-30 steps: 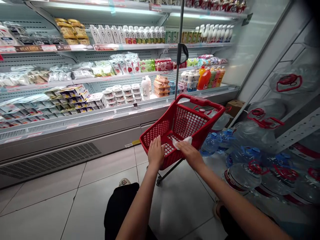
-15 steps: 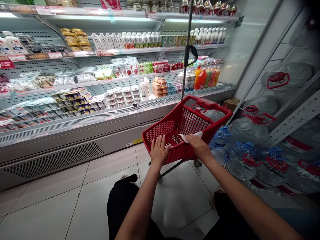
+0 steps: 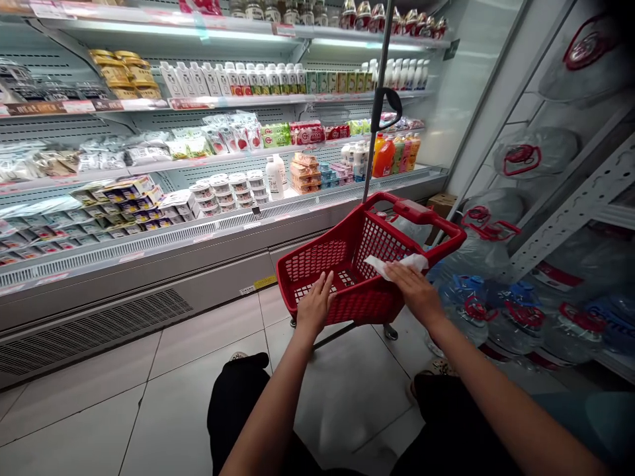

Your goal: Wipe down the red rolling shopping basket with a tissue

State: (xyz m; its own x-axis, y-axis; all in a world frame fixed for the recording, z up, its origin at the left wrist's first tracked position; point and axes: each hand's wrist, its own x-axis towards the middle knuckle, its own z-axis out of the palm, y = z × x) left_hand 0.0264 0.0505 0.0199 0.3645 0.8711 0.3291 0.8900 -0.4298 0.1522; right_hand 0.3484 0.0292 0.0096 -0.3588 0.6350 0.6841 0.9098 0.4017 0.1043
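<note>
A small red plastic shopping cart (image 3: 367, 301) stands on the floor before me, with a lattice basket and a red handle at its back right. My left hand (image 3: 316, 305) is at the near rim of the basket, its fingers spread and holding nothing. My right hand (image 3: 414, 287) presses a white cloth or tissue (image 3: 397, 264) on the basket's near rim, farther right. Part of the white piece hangs past the fingers over the basket. The floor of the basket shows through between the two hands.
A lit refrigerated shelf (image 3: 198, 228) with cups, bottles and packs runs behind the cart. A dark pole (image 3: 380, 59) with a looped grip rises by the cart. Large water bottles (image 3: 518, 324) with red handles stand at the right.
My right hand has moved right and slightly up along the rim with the white piece, so the hands are farther apart. The view has shifted, and the shelf goods sit farther left.
</note>
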